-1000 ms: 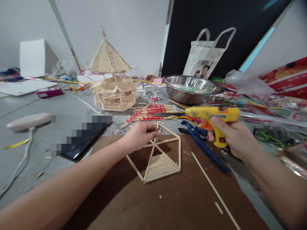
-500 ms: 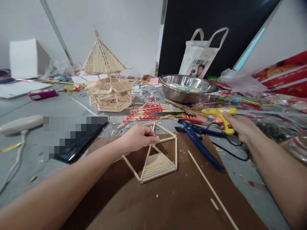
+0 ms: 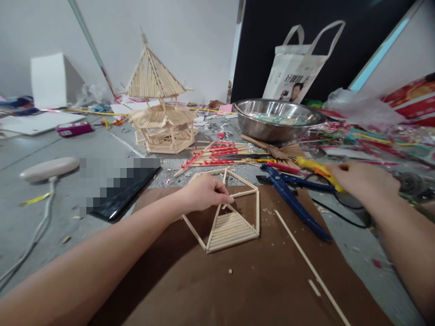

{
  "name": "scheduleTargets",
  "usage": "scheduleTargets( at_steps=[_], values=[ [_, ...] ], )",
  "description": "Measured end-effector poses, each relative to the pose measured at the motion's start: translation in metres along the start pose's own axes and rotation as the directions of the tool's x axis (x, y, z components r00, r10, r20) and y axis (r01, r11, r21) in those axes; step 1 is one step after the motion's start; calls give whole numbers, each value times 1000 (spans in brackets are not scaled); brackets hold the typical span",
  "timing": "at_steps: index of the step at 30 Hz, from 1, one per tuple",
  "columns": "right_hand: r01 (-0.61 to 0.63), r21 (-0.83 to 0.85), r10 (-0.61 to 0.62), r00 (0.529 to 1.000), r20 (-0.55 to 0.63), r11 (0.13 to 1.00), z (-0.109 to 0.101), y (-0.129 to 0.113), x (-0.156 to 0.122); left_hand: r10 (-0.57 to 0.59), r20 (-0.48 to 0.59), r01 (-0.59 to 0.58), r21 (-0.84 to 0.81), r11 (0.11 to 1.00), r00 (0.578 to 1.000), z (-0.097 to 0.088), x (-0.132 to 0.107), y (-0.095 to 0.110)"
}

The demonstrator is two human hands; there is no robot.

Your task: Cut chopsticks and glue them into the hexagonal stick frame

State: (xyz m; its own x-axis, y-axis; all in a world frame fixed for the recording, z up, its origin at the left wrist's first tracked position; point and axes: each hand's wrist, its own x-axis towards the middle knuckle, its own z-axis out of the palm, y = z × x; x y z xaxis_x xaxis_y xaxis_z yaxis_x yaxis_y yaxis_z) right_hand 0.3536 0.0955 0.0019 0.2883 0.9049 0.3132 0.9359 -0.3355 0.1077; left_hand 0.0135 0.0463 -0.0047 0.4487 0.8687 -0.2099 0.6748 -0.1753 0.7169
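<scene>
My left hand [image 3: 205, 194] pinches the middle of a hexagonal frame of thin wooden sticks [image 3: 231, 224] lying on a brown board [image 3: 238, 280]. One wedge of the frame is filled with sticks. My right hand [image 3: 363, 181] lies low on the table to the right, fingers round the handle of a yellow glue gun [image 3: 314, 166], whose nozzle points left. Blue-handled cutters [image 3: 294, 201] lie between the frame and that hand.
A finished stick pagoda [image 3: 159, 102] stands behind the frame. A steel bowl [image 3: 277, 120], a white tote bag [image 3: 301, 68], red-tipped sticks [image 3: 214, 156], a dark tablet [image 3: 118, 188] and a long loose stick [image 3: 306, 260] surround the board.
My right hand has brought the glue gun down from the air to the table on the right. My left hand has stayed pinched on the frame.
</scene>
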Motion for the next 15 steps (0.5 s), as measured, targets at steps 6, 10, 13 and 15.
scheduleTargets(
  at_steps=[6,10,13,15],
  values=[
    [322,301,-271,942,-200,898,-25,-42,-42,16,-118,-41,-218,975,993,5,1,1],
    [390,705,-440,890,-121,593,-45,-83,-82,-6,-173,-75,-458,886,985,12,-1,3],
    [248,844,-544,837,61,476,-54,-99,-103,-7,-179,-93,-543,835,984,17,-3,6],
    [138,892,-560,816,144,430,-55,-102,-109,11,-176,-112,-574,811,984,20,-4,9]
  ],
)
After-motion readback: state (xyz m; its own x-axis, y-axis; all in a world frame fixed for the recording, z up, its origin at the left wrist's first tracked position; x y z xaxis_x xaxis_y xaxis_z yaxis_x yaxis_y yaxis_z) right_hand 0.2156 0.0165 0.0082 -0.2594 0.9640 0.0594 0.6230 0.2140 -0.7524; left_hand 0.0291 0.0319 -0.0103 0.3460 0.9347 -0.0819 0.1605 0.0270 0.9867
